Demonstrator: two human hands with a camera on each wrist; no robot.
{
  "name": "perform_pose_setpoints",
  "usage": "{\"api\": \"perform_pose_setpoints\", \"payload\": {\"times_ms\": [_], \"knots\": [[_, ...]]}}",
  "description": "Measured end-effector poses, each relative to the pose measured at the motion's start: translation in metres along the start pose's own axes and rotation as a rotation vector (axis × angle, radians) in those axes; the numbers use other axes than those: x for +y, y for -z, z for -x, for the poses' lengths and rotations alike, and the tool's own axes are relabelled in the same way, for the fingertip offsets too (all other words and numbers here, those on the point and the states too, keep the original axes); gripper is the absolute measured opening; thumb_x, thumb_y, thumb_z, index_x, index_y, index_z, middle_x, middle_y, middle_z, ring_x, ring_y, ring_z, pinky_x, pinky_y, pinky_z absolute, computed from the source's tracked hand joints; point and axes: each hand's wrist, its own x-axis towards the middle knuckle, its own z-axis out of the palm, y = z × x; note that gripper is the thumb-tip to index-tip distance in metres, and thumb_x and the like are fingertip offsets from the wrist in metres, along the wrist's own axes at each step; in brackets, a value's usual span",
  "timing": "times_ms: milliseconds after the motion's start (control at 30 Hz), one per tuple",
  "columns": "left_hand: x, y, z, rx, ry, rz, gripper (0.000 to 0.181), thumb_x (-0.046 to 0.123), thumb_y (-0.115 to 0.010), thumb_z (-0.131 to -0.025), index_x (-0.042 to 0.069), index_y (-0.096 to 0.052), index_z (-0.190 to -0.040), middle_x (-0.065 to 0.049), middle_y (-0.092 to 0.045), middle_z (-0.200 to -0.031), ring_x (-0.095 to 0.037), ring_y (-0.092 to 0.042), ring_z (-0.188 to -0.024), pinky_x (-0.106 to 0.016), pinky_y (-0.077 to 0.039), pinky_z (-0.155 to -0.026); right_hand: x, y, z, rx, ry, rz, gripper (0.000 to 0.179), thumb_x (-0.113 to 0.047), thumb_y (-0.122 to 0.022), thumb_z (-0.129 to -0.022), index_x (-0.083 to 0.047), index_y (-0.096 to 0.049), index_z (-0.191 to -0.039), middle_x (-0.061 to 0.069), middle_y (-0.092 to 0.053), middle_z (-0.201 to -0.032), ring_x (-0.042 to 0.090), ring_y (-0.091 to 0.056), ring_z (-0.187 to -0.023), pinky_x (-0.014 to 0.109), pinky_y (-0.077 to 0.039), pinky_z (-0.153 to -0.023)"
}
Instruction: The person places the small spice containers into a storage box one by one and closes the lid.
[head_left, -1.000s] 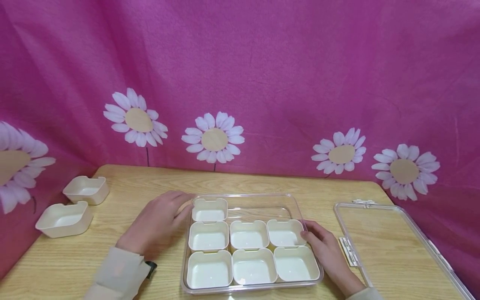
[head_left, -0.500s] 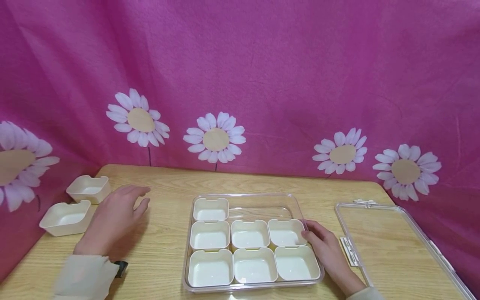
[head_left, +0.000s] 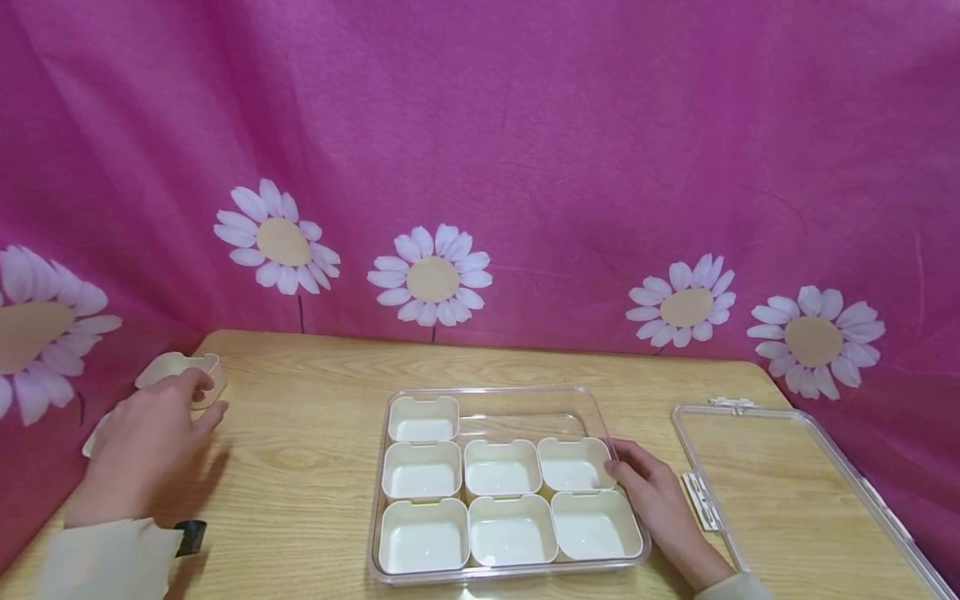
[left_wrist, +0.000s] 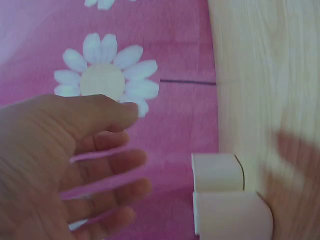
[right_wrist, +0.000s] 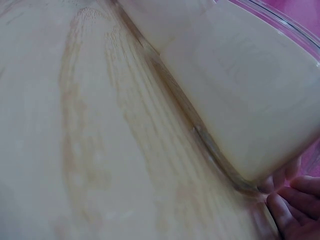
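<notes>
In the head view my left hand [head_left: 146, 437] hovers over two cream plastic cups at the table's left edge. It covers most of the nearer cup [head_left: 93, 440] and overlaps the front of the farther cup [head_left: 167, 365]. The left wrist view has the hand's fingers spread, loosely bent and holding nothing, apart from both cups [left_wrist: 232, 217]. My right hand [head_left: 663, 510] grips the right wall of a clear plastic box [head_left: 517, 425], thumb at the rim. Several cream cups [head_left: 501, 468] sit inside the box in rows; its back row has one cup at the left.
A clear lid [head_left: 806, 492] with white clips lies flat on the wooden table [head_left: 300, 433] at the right. Behind and to the left, a magenta cloth [head_left: 525, 167] with daisies borders the table. Bare wood separates the left cups from the box.
My left hand has moved left from the box's back left corner, across the table, to the two loose cups. The right hand and the box have stayed in place.
</notes>
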Motion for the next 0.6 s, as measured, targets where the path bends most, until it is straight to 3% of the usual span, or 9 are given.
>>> {"api": "perform_pose_setpoints", "payload": {"times_ms": [167, 333, 500, 600], "knots": [[-0.015, 0.003, 0.004, -0.086, 0.076, -0.015, 0.045, 0.028, -0.072, -0.091, -0.004, -0.051, -0.114, -0.031, -0.069, -0.095, -0.055, -0.063, -0.077, -0.064, -0.046, -0.059, -0.001, 0.002, 0.0, 0.003, 0.001, 0.007, 0.04, -0.02, -0.057, -0.103, -0.007, -0.061, -0.142, 0.013, -0.064, -0.145, -0.015, -0.053, -0.11, 0.008, -0.041, -0.096], [-0.026, 0.002, 0.006, -0.117, 0.076, -0.013, 0.051, 0.026, -0.078, -0.086, -0.009, -0.05, -0.108, -0.029, -0.065, -0.087, -0.056, -0.06, -0.081, -0.066, -0.048, -0.063, -0.002, 0.003, 0.0, 0.0, -0.004, 0.018, 0.041, -0.021, -0.057, -0.104, -0.007, -0.061, -0.142, 0.013, -0.063, -0.147, -0.013, -0.053, -0.113, 0.007, -0.041, -0.096], [-0.033, -0.001, 0.006, -0.175, 0.042, -0.042, 0.037, 0.026, -0.079, -0.082, -0.001, -0.06, -0.098, -0.022, -0.065, -0.081, -0.052, -0.059, -0.086, -0.064, -0.049, -0.071, -0.001, 0.002, 0.001, 0.001, -0.01, 0.017, 0.041, -0.021, -0.057, -0.104, -0.008, -0.061, -0.142, 0.013, -0.063, -0.147, -0.009, -0.054, -0.116, 0.006, -0.04, -0.096], [-0.036, 0.0, 0.006, -0.2, 0.057, -0.035, 0.022, 0.023, -0.074, -0.083, 0.007, -0.059, -0.085, -0.019, -0.061, -0.077, -0.048, -0.058, -0.084, -0.059, -0.047, -0.065, -0.001, 0.002, 0.001, -0.002, -0.01, 0.005, 0.041, -0.021, -0.057, -0.104, -0.008, -0.061, -0.142, 0.013, -0.063, -0.147, -0.012, -0.054, -0.113, 0.006, -0.04, -0.096]]}}
